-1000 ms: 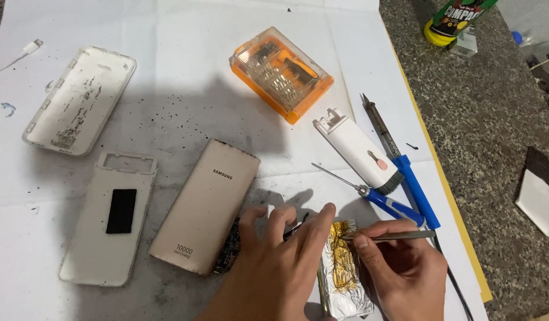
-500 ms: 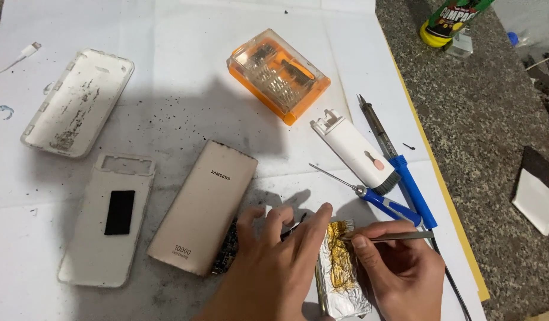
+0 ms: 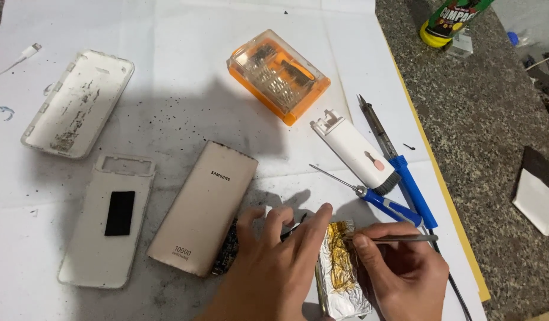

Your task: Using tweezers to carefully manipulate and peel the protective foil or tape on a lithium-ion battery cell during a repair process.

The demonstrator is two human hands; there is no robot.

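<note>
My left hand (image 3: 274, 261) presses fingertips down beside a silver battery cell (image 3: 340, 279) covered with torn gold tape, at the bottom centre. My right hand (image 3: 405, 270) pinches metal tweezers (image 3: 399, 238) whose tips touch the gold tape at the cell's top. A dark circuit board (image 3: 227, 255) peeks out under my left hand. Next to it lies a beige power bank shell (image 3: 206, 205).
Two white plastic covers (image 3: 78, 104) (image 3: 108, 220) lie at the left. An orange screwdriver bit case (image 3: 280, 74), a white cleaning tool (image 3: 354, 148), a blue screwdriver (image 3: 375, 199) and a blue soldering iron (image 3: 399, 163) sit on white paper. A spray can (image 3: 450, 18) stands on the granite counter.
Both hands stay on the battery cell almost unmoved; the view shifts slightly. The tweezers remain at the gold tape.
</note>
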